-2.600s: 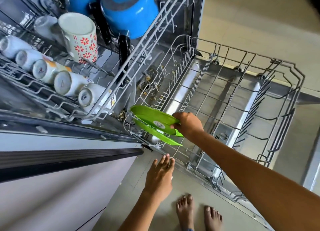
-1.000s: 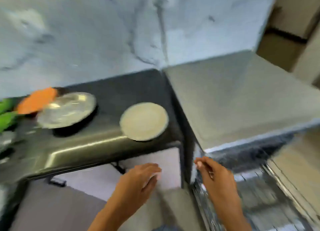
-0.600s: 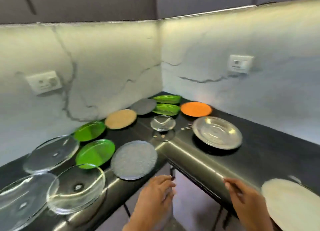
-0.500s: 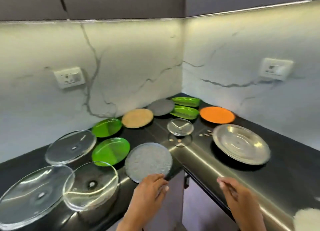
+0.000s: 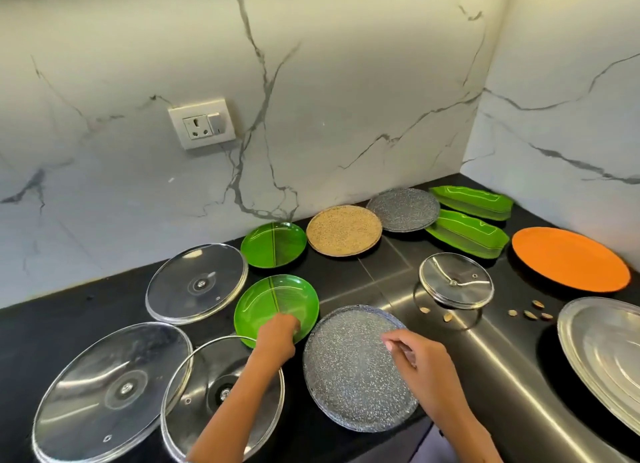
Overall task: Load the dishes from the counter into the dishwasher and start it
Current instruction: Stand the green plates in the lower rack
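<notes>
Black counter [image 5: 374,275] (marble walls) | left hand [image 5: 277,334] touches green plate [image 5: 277,305] | right hand [image 5: 419,362] loosely curled, empty

Two plates [image 5: 276,309] lie side by side on the counter [image 5: 374,275], lids [image 5: 196,283] to their left.

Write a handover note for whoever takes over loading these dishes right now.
Left hand: fingers on the near green round plate; a grip isn't clear.
Right hand: loosely curled over the near grey speckled plate, holding nothing.
On the counter: four glass lids, another green round plate, tan plate, far grey plate, two green leaf trays, orange plate, steel platter.
Done: unknown; dishwasher out of view.
Left: load all these, start it.
</notes>
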`<action>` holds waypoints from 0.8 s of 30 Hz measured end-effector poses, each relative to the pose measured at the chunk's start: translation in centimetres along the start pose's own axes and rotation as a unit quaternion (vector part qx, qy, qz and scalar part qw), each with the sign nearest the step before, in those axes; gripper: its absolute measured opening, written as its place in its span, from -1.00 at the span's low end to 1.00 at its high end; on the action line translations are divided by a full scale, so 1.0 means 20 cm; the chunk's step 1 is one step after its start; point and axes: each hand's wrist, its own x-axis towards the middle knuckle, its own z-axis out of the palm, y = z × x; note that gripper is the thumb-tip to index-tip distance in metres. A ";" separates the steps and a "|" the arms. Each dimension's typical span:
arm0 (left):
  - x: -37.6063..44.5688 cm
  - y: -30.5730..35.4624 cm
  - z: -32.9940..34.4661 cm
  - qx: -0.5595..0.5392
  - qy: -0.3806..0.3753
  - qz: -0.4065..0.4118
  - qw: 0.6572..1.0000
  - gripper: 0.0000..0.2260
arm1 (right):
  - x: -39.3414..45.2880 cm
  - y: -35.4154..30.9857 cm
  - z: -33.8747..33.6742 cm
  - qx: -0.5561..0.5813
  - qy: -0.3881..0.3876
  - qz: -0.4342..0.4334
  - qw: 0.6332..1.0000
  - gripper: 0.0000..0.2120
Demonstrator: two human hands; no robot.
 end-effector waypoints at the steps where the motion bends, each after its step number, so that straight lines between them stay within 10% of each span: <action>1: 0.02 0.00 0.00 0.011 -0.008 0.004 1.000 -0.58 | 0.02 0.00 0.01 0.000 -0.008 -0.001 1.000 -0.85; 12: -0.02 -0.03 -0.05 0.054 0.116 0.066 0.990 -0.83 | -0.06 0.10 -0.02 0.038 -0.003 0.038 0.999 -0.84; 24: -0.55 0.22 -0.30 -0.075 0.255 0.369 0.891 -0.83 | -0.65 0.16 -0.28 0.011 0.154 0.078 0.985 -0.85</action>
